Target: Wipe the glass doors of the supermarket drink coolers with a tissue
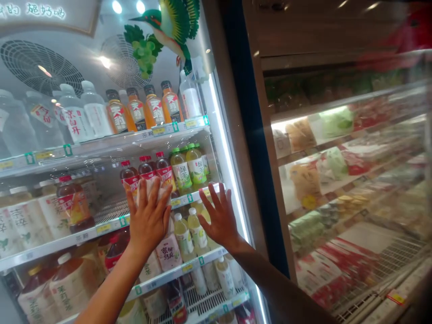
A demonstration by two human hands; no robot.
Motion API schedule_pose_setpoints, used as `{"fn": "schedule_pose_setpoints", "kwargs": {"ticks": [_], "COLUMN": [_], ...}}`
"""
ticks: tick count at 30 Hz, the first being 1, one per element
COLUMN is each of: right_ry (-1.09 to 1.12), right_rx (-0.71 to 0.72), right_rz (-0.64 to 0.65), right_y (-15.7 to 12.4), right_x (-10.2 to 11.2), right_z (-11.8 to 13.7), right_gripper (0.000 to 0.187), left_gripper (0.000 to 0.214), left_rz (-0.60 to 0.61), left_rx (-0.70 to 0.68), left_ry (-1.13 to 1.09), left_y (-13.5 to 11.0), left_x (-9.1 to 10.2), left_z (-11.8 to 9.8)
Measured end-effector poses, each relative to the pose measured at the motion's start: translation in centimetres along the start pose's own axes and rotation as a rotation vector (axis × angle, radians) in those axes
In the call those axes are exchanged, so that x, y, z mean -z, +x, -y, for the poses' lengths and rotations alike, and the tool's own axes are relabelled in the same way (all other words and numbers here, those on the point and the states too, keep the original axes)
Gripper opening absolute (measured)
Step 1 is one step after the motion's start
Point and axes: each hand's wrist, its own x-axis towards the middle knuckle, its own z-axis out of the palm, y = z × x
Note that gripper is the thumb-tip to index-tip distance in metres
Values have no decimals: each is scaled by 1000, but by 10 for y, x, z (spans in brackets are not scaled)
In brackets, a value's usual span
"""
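My left hand is pressed against the glass door of a drinks fridge, fingers stretched out over a white cloth or tissue. Bits of the white material show between and beside the fingers; the rest is hidden under the hand. To the right, my right hand is spread near the door's edge, apparently against the glass, and holds nothing. Behind the glass, red-capped tea bottles and green-capped tea bottles stand on the shelf around the hands.
Orange drink bottles stand on the upper shelf, and large tea bottles lower left. A bird sticker is on the glass at the top. A dark frame separates this fridge from another cabinet with bagged goods, blurred.
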Motion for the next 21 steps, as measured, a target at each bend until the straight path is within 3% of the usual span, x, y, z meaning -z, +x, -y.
{"fn": "schedule_pose_setpoints", "kwargs": {"ticks": [6, 11, 17, 21], "right_ry": [-5, -14, 29, 52], "right_rx": [-51, -102, -204, -159], "right_rz": [2, -26, -32, -30], "right_y": [-14, -16, -8, -3], "right_x": [-10, -18, -33, -48], "right_z": [21, 37, 92, 140], "right_gripper": [79, 79, 79, 84], "left_gripper": [71, 76, 71, 76], "left_rz": [64, -37, 65, 4], "left_rx": [-26, 176, 50, 196], "left_ry": [-63, 33, -75, -7], "left_y": [-67, -75, -121, -134], "left_x": [15, 30, 33, 43], "left_z": [33, 79, 76, 102]}}
